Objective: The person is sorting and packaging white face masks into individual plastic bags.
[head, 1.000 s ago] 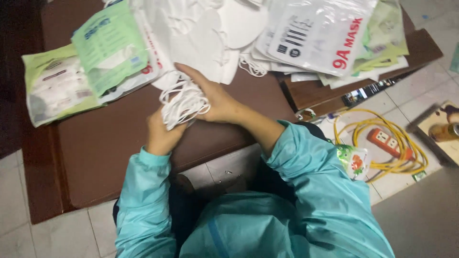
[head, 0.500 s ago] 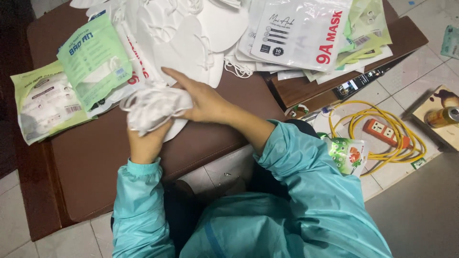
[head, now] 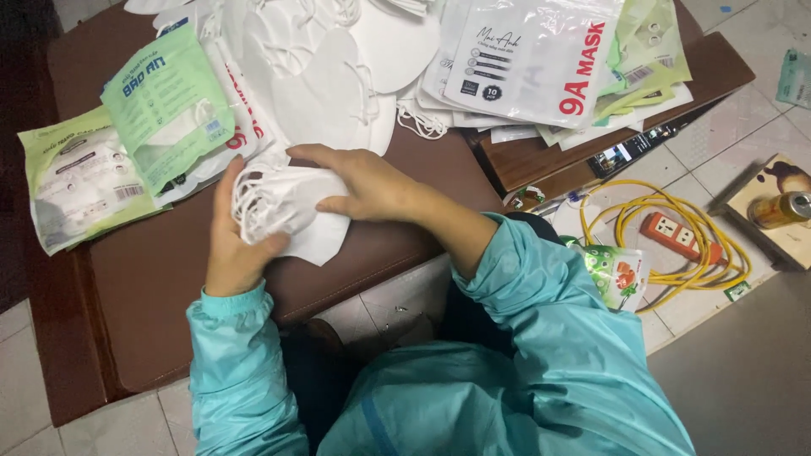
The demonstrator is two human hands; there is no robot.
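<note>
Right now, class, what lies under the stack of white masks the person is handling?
Under the stack of white masks shows the brown table. The left hand grips the stack's edge and the right hand presses on top. Anything directly beneath the stack is covered.

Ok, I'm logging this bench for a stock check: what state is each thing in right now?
left hand: gripping the stack of white masks from the side.
right hand: laid flat on top of that stack.
stack of white masks: folded flat, held just above the brown table.
loose white masks: piled unpacked on the table.
green pouches: lying flat, masks inside.
white pouches: heaped, overlapping.
yellow cable: coiled on the floor.
can: lying on its side.
</note>
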